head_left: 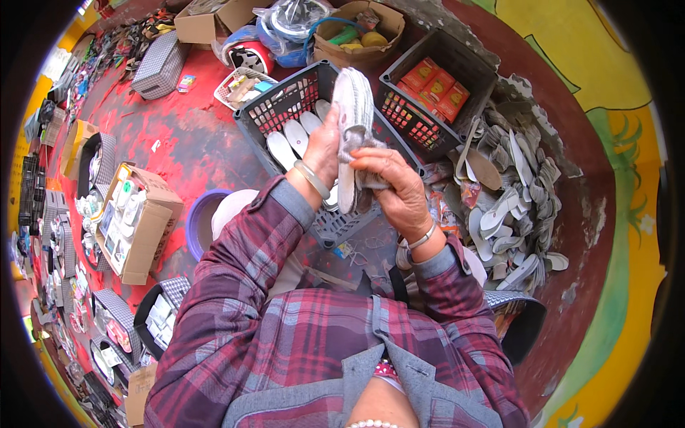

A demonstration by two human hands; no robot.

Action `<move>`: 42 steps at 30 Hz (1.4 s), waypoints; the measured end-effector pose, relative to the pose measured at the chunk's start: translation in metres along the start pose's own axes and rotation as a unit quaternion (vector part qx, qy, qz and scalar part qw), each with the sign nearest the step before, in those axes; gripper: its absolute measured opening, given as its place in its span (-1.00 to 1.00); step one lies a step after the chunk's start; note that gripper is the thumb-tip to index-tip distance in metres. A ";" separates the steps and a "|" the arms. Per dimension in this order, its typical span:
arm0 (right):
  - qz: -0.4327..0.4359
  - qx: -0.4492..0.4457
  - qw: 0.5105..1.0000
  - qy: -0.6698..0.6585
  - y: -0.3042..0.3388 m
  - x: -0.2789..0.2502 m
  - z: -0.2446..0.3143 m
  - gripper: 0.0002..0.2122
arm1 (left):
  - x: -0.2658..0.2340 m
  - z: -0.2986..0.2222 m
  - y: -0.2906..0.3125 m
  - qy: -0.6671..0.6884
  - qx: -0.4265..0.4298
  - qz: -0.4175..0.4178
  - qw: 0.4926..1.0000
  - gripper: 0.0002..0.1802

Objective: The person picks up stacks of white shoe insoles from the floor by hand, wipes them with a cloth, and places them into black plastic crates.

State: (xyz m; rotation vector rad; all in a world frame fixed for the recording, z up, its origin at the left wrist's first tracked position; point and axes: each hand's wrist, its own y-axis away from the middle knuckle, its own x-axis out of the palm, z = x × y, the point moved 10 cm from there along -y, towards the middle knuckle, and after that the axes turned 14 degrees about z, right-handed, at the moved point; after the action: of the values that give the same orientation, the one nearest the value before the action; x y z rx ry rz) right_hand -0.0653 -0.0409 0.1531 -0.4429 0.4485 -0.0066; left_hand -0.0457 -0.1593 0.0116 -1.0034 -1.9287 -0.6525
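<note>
A pale grey-and-white shoe (357, 100) is held up in front of me, toe pointing away and the white sole edge along its left side. My left hand (325, 151) is closed around its left side. The fingers of my right hand (398, 187) are bent over the grey fabric near its heel end, gripping it; what the fingertips do inside is hidden. Below the shoe stands a dark grey plastic crate (251, 130), with several white insoles (282, 150) lying side by side in it. The near part of the crate is partly covered by my hands.
To the right, a heap of grey shoes and loose soles (517, 189) leans against the wall. Behind it, a black crate (464, 53) holds orange boxes (435, 89). A purple basin (196, 228) and an open cardboard box (158, 228) stand on my left.
</note>
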 end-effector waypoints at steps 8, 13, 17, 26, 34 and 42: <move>0.240 0.043 0.969 -0.033 0.020 0.008 -0.017 -0.78 | -0.054 -0.054 0.004 0.035 0.145 -0.176 0.973 -0.45; -0.013 0.264 0.948 -0.178 0.032 -0.054 -0.066 -0.74 | -0.014 -0.055 0.008 -0.045 0.183 -0.116 0.975 -0.55; -0.049 0.297 0.930 -0.211 0.039 -0.049 -0.099 -0.50 | 0.016 -0.035 0.007 -0.200 0.192 -0.054 0.959 -0.64; -0.034 0.297 0.874 -0.383 0.041 -0.024 -0.117 -0.59 | 0.064 -0.001 0.011 -0.196 0.067 0.098 0.973 -0.48; -0.076 0.172 0.753 -0.630 0.037 0.011 -0.083 -0.58 | 0.096 0.031 0.024 -0.059 -0.086 0.290 0.951 0.12; -0.019 0.338 0.855 -0.393 0.059 -0.002 -0.130 -0.78 | 0.063 0.045 0.026 0.004 -0.148 0.156 0.977 -0.11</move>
State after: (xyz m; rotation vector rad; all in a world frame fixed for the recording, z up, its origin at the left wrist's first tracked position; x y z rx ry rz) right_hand -0.1268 -0.0407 0.0246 0.2613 -0.3848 -0.0201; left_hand -0.0641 -0.0865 0.0445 -1.4515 -1.6455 -0.7696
